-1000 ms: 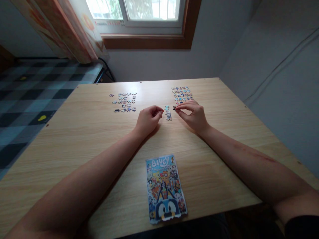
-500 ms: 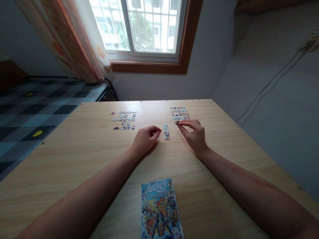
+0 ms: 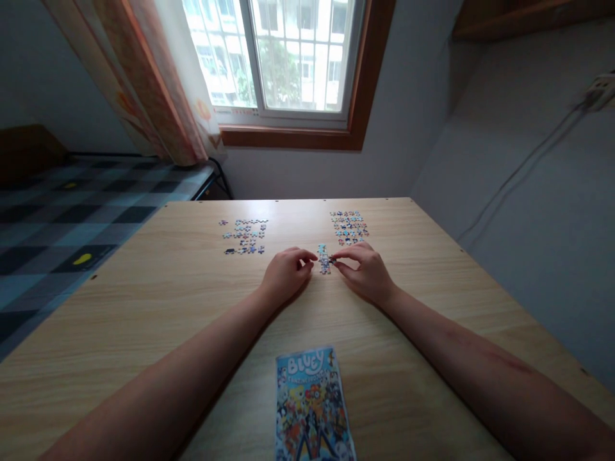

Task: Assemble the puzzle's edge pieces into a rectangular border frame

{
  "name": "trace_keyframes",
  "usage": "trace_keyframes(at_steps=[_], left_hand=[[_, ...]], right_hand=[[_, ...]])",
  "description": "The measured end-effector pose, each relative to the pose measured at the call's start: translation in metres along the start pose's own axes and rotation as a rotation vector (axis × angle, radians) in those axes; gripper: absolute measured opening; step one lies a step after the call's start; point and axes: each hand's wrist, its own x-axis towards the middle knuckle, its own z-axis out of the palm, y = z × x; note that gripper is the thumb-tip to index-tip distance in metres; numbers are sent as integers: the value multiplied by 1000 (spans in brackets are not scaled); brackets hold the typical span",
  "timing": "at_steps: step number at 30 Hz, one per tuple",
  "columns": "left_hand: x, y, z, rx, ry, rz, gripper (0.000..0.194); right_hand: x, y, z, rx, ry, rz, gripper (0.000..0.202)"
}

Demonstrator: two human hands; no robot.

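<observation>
A short strip of joined puzzle pieces (image 3: 323,257) lies in the middle of the wooden table (image 3: 144,301). My right hand (image 3: 362,272) pinches a small dark puzzle piece (image 3: 332,260) against the strip's right edge. My left hand (image 3: 287,273) rests on the table just left of the strip, fingertips curled and touching its left side. Two groups of loose pieces lie farther back: one on the left (image 3: 244,235) and one on the right (image 3: 349,226).
A colourful printed picture sheet (image 3: 312,410) lies near the table's front edge between my forearms. A bed with a checked cover (image 3: 72,211) stands to the left, a curtain and window behind, and a grey wall on the right.
My right hand has carried the piece from the right-hand group leftward to the strip. The camera has tilted up, showing more of the window. My left hand has barely moved.
</observation>
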Motion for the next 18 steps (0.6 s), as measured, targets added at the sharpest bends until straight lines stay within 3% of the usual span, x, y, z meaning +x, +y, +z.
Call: trace_keyframes(at_steps=[11,18], left_hand=[[-6,5,-1,-33,2,152,13],[-7,6,-1,7,-6,225,14]], right_hand=[[-4,-9,-1,-27,-42,-48,58],[-4,-12,-2,-34,-54,-86,67]])
